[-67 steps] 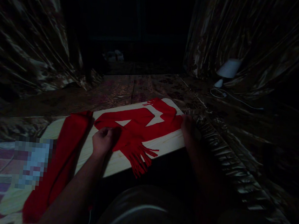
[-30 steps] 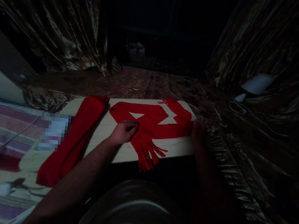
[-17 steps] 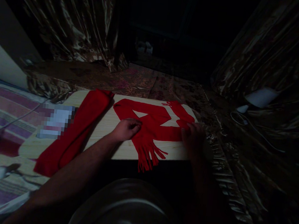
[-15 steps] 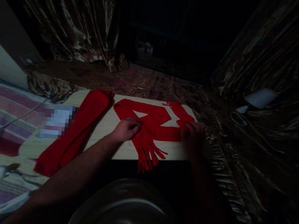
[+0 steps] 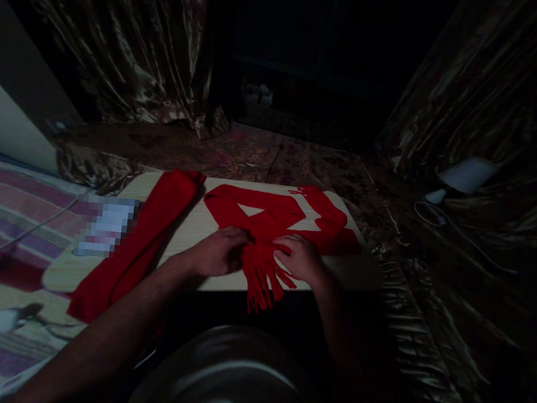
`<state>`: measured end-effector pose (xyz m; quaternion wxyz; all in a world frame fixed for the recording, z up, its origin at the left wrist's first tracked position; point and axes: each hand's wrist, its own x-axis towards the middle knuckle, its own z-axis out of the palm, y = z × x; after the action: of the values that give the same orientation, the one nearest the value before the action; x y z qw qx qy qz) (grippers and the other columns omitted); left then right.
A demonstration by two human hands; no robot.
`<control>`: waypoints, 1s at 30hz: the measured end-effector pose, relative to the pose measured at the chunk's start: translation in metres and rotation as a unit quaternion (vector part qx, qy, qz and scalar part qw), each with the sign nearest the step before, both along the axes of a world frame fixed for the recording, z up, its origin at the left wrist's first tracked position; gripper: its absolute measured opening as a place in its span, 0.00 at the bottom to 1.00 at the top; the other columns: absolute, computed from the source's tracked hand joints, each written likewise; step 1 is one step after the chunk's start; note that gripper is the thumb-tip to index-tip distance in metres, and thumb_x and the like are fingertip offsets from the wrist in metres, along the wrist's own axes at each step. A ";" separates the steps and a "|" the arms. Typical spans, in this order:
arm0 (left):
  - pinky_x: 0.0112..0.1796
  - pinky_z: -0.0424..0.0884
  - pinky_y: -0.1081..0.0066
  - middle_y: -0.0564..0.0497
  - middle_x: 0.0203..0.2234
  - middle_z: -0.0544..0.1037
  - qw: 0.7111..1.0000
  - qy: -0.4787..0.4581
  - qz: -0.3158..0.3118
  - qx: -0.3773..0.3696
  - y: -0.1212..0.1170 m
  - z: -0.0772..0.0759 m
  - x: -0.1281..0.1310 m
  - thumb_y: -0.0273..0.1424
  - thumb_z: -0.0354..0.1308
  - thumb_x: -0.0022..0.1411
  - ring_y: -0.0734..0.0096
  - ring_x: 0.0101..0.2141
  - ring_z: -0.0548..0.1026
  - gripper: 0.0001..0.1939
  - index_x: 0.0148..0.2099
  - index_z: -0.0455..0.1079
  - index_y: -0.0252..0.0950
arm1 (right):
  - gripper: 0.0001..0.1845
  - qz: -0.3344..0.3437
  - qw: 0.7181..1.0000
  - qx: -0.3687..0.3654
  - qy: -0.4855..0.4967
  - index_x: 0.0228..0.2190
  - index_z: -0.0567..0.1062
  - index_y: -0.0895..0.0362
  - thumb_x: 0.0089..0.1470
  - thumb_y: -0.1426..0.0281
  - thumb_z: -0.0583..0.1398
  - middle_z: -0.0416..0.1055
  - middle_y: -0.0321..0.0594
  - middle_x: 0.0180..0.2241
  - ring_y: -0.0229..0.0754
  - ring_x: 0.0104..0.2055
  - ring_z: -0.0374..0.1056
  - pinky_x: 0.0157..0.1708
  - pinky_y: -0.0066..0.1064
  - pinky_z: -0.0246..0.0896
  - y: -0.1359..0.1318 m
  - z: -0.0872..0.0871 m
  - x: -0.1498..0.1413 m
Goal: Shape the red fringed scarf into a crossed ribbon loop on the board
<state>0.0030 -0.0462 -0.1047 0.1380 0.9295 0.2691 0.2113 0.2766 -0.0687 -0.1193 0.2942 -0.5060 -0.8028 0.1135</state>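
Observation:
A red fringed scarf [image 5: 268, 227] lies in crossing folds on a small light wooden table [image 5: 185, 225]. One fringed end hangs toward me over the table's near edge, and the other end is at the far right. My left hand [image 5: 218, 252] is closed on the left edge of the scarf just above the near fringe. Across from it, my right hand [image 5: 299, 259] has curled fingers and thumb pinching the right edge at the same height. A second red folded cloth [image 5: 151, 234] lies lengthwise on the table's left side.
A blurred-out flat item [image 5: 104, 227] lies beside the folded cloth. Striped bedding [image 5: 6, 214] with a dark red cylinder [image 5: 5, 270] and cables is on the left. To the right, a white lamp [image 5: 468, 174] trails its cord. Patterned curtains [image 5: 155, 45] hang behind in dim light.
My right hand has moved left from the scarf's right-hand fold to the edge above the near fringe. My left hand has shifted slightly down toward the fringe.

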 end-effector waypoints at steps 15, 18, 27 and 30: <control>0.54 0.70 0.58 0.37 0.59 0.70 0.987 0.150 0.017 0.062 0.013 0.011 0.017 0.27 0.56 0.62 0.52 0.56 0.71 0.25 0.62 0.68 0.37 | 0.08 -0.025 0.999 -0.021 -0.030 0.29 0.78 0.53 0.55 0.76 0.61 0.81 0.39 0.41 0.43 0.43 0.75 0.45 0.33 0.67 0.001 0.010 -0.001; 0.49 0.72 0.59 0.38 0.57 0.72 0.982 0.168 0.036 0.071 0.010 0.012 0.022 0.27 0.55 0.64 0.53 0.52 0.74 0.24 0.61 0.68 0.39 | 0.07 -0.028 0.999 -0.022 -0.019 0.29 0.78 0.52 0.54 0.76 0.62 0.81 0.37 0.41 0.42 0.43 0.75 0.45 0.32 0.67 0.001 0.010 0.000; 0.48 0.73 0.56 0.39 0.56 0.73 0.977 0.176 0.072 0.092 0.004 0.009 0.026 0.36 0.57 0.63 0.51 0.51 0.73 0.28 0.64 0.66 0.36 | 0.06 -0.015 1.000 -0.026 -0.006 0.29 0.79 0.52 0.54 0.75 0.62 0.81 0.37 0.41 0.42 0.43 0.76 0.44 0.31 0.67 0.004 0.006 0.000; 0.48 0.72 0.57 0.41 0.55 0.75 0.976 0.179 0.089 0.087 0.005 0.007 0.029 0.35 0.56 0.63 0.52 0.49 0.73 0.26 0.63 0.68 0.37 | 0.06 -0.015 1.000 -0.023 -0.001 0.30 0.79 0.52 0.55 0.74 0.62 0.81 0.37 0.41 0.42 0.43 0.76 0.44 0.31 0.67 0.005 0.005 0.001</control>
<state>0.0322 -0.0414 -0.0981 -0.0133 0.9330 0.3516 0.0761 0.2774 -0.0638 -0.1144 0.2837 -0.5250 -0.7923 0.1273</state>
